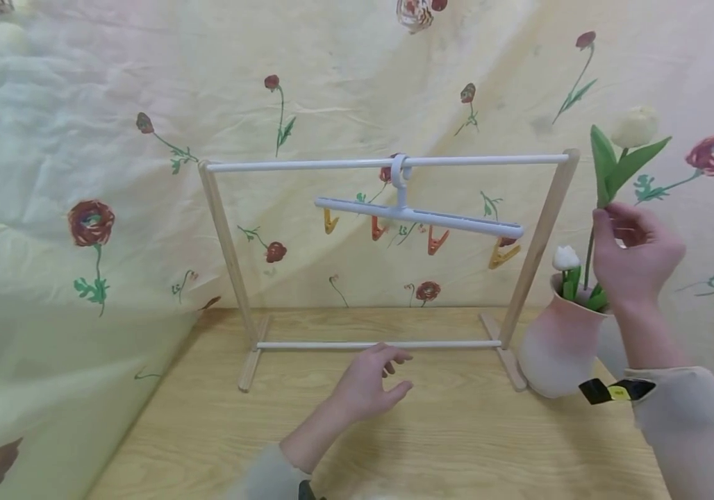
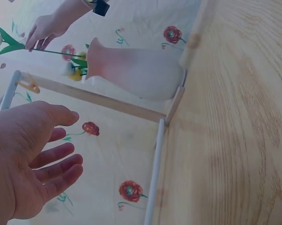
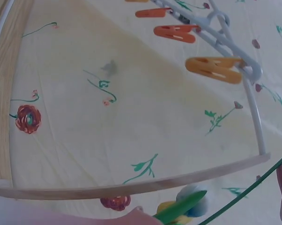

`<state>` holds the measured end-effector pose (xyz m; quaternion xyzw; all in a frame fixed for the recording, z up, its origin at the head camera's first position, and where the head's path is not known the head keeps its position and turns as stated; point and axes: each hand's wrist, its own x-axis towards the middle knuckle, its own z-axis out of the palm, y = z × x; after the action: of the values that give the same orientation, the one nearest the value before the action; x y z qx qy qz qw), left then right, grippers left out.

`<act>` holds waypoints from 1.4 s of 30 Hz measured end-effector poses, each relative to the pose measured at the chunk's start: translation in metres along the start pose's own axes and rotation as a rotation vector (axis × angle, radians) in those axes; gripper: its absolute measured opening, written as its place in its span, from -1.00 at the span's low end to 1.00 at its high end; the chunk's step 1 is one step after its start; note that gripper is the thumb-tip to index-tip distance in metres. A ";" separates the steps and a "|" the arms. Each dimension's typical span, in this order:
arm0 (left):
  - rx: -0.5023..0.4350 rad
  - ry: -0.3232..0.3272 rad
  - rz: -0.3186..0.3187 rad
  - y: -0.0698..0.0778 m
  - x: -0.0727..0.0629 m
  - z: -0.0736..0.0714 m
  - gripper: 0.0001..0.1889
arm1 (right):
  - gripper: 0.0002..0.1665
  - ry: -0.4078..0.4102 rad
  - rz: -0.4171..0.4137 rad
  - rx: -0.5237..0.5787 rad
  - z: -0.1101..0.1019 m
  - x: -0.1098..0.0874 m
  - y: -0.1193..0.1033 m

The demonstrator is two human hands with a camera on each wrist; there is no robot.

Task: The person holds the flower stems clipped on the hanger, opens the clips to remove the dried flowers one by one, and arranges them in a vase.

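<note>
In the head view my right hand (image 1: 640, 258) pinches the green stem of a white tulip (image 1: 635, 128) just below its leaves. The stem (image 3: 246, 191) runs down to the mouth of a pink-and-white vase (image 1: 558, 347), where its lower end is hidden. A smaller white tulip (image 1: 566, 258) stands in that vase, and a yellow flower (image 2: 76, 75) shows beside it in the left wrist view. My left hand (image 1: 371, 386) holds nothing; its fingers are relaxed over the wooden table, overlapping the rack's lower rail in the head view.
A wooden rack (image 1: 227, 253) with white rails spans the table (image 1: 469, 444). From its top rail hangs a tilted white hanger (image 1: 357, 208) carrying yellow and orange clips (image 1: 437, 241). The vase stands close beside the rack's right foot. Flower-printed cloth (image 1: 144, 62) covers the back and left side.
</note>
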<state>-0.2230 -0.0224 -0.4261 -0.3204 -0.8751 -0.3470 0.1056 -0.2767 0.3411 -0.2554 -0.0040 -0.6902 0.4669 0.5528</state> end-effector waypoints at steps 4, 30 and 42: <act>-0.004 -0.008 0.008 0.002 0.003 0.004 -0.57 | -0.75 -0.010 0.016 -0.035 -0.002 0.003 0.008; 0.013 -0.023 0.056 0.002 0.016 0.029 -0.62 | -0.58 -0.195 0.071 -0.276 -0.013 -0.012 0.066; 0.011 -0.014 0.047 0.009 0.027 0.043 -0.64 | -0.48 -0.293 0.072 -0.419 -0.019 -0.021 0.075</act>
<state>-0.2365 0.0254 -0.4419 -0.3426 -0.8700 -0.3372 0.1092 -0.2922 0.3847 -0.3205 -0.0754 -0.8440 0.3286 0.4171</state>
